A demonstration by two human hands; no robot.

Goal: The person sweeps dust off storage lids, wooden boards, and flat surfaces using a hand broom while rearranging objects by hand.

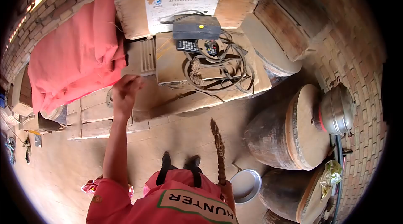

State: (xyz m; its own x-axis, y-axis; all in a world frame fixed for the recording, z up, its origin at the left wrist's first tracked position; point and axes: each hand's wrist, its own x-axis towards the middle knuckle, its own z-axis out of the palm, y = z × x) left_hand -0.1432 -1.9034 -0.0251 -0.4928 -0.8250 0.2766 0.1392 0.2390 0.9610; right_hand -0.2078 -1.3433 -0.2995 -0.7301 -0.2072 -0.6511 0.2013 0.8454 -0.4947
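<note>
While hovering beside the near right edge of the red cloth (79, 52), left hand (125, 89): curling loosely; whether gripping or touching anything, impossible to tell.
Red cloth: lying left of and beyond the left hand, long axis slanting from far right to near left.
Nearer hand: left; right hand not showing.
Dark case (196, 27): resting right of the red cloth.
Braided brush (218, 150): protruding nearer the body, right of the red cloth.
</note>
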